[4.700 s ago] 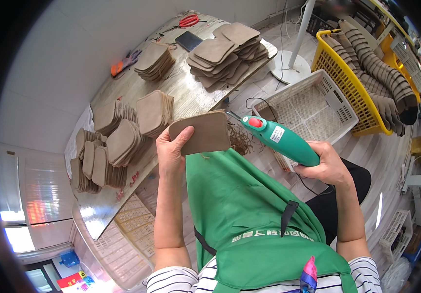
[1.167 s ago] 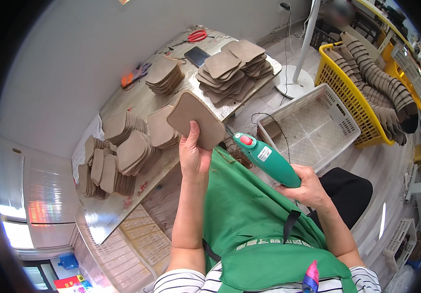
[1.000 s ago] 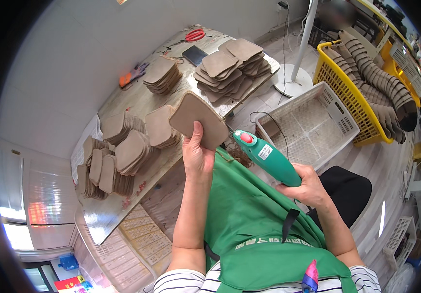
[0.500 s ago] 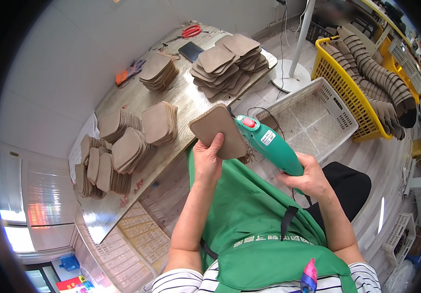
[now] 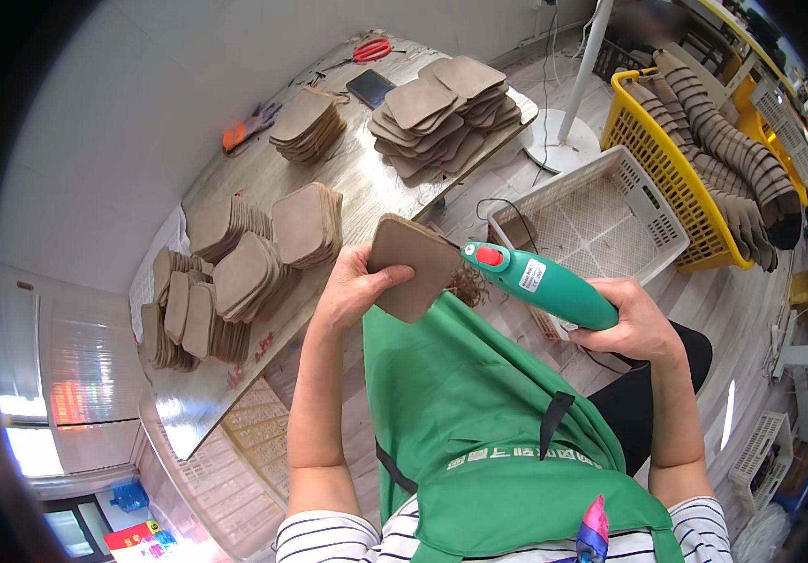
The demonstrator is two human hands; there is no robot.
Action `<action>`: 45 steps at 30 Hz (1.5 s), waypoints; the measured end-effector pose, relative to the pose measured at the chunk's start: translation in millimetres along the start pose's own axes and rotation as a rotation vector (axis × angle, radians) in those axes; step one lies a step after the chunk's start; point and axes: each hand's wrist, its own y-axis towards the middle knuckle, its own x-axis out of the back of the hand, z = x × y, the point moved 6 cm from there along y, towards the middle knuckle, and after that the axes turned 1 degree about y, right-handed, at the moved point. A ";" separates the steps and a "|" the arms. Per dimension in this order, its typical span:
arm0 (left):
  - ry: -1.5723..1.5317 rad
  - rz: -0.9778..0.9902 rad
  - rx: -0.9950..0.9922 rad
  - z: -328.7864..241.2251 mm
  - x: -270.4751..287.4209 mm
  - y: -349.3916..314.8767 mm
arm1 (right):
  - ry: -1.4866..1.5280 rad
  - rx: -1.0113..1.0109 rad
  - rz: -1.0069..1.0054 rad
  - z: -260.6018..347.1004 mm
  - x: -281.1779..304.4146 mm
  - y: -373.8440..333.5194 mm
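Note:
My left hand (image 5: 355,284) grips a flat brown pad (image 5: 415,272) with rounded corners by its left edge, thumb on top. In my right hand (image 5: 631,322) is a green corded handheld power tool (image 5: 554,287) with a red switch, its body slanting up to the left. The tool's narrow tip is at the pad's right edge; whether they touch I cannot tell. A tangle of brown trimmings (image 5: 468,284) shows below the tip, beyond my green apron (image 5: 479,394).
Stacks of similar pads (image 5: 305,225) and a larger pile (image 5: 441,113) cover parts of the table (image 5: 366,202). Red-handled scissors (image 5: 372,50), a phone (image 5: 370,89) and gloves (image 5: 252,127) lie at its far side. Right of it stand a white crate (image 5: 601,220) and a yellow basket (image 5: 671,178) of pads.
My left hand has shifted left and regripped the pad at its left edge, and the pad has turned. The tool has swung flatter, with my right hand moving to the right.

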 end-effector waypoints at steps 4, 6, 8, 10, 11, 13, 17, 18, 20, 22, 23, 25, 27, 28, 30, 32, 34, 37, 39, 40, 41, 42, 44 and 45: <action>0.052 0.088 0.072 -8.5 -4.7 -3.7 | -0.081 -0.018 0.050 4.0 4.9 3.6; 0.047 0.128 0.074 -9.3 -11.1 -4.3 | -0.086 0.016 0.019 6.3 2.1 6.0; 0.039 0.170 0.088 -7.7 -17.1 -4.9 | -0.049 0.001 -0.001 5.3 -1.8 8.6; 0.094 0.181 0.045 -8.2 -19.9 -5.0 | 0.030 -0.062 -0.008 0.3 -6.4 10.1; 0.122 0.186 0.024 -8.6 -21.5 -5.2 | 0.026 -0.047 -0.009 1.2 -7.9 11.7; 0.182 0.153 -0.019 -9.8 -27.7 -4.9 | 0.018 -0.018 -0.013 2.3 -9.5 14.7; 0.462 -0.082 -0.013 -18.5 -12.3 -7.2 | 0.076 -0.121 -0.009 3.5 -6.6 11.5; 0.378 -0.203 -0.033 -26.9 -7.8 -11.1 | 0.100 -0.150 -0.017 1.2 -4.3 7.9; 0.110 -0.325 -0.160 -30.1 2.2 -16.2 | 0.113 -0.166 -0.034 -4.0 -0.7 1.6; 0.028 -0.384 -0.252 -28.0 15.2 -21.6 | 0.096 -0.133 -0.041 -7.5 -0.2 -1.1; -0.085 -0.390 -0.265 -23.2 17.6 -21.6 | 0.085 -0.122 -0.037 -8.0 0.0 -1.9; -0.249 -0.394 -0.269 -16.1 19.0 -21.0 | 0.061 -0.105 -0.034 -8.9 -0.1 -3.6; -0.349 -0.397 -0.253 -11.9 16.9 -20.5 | 0.063 -0.054 -0.033 -9.2 -2.1 -3.9; -0.356 -0.393 -0.245 -10.6 16.6 -19.7 | 0.064 -0.029 -0.032 -9.0 -2.8 -4.3; -0.370 -0.387 -0.231 -8.4 16.5 -18.2 | 0.027 -0.007 -0.039 -8.2 -3.4 -4.6; -0.349 -0.376 -0.233 -7.6 16.6 -16.8 | 0.008 0.003 -0.036 -7.6 -4.1 -4.1; -0.332 -0.355 -0.221 -7.3 16.2 -15.3 | 0.008 -0.005 -0.025 -7.3 -4.4 -3.6; -0.298 -0.312 -0.187 -8.1 15.8 -13.4 | -0.012 0.022 -0.010 -7.8 -5.1 -3.1; -0.263 -0.289 -0.164 -11.2 13.9 -12.8 | -0.048 0.024 0.020 -9.9 -4.7 -3.0; -0.238 -0.273 -0.151 -12.5 13.1 -11.9 | -0.066 0.025 0.035 -10.4 -4.9 -2.9; -0.213 -0.257 -0.138 -13.7 12.3 -10.6 | -0.064 0.026 0.039 -10.0 -5.2 -2.7; -0.187 -0.243 -0.126 -15.3 11.7 -10.3 | -0.062 0.030 0.044 -8.6 -6.0 -2.1; -0.164 -0.222 -0.110 -18.2 8.6 -10.5 | -0.042 0.026 0.048 -5.4 -7.8 -0.9; -0.153 -0.210 -0.102 -19.3 6.1 -9.6 | -0.025 0.018 0.044 -3.7 -8.5 -0.3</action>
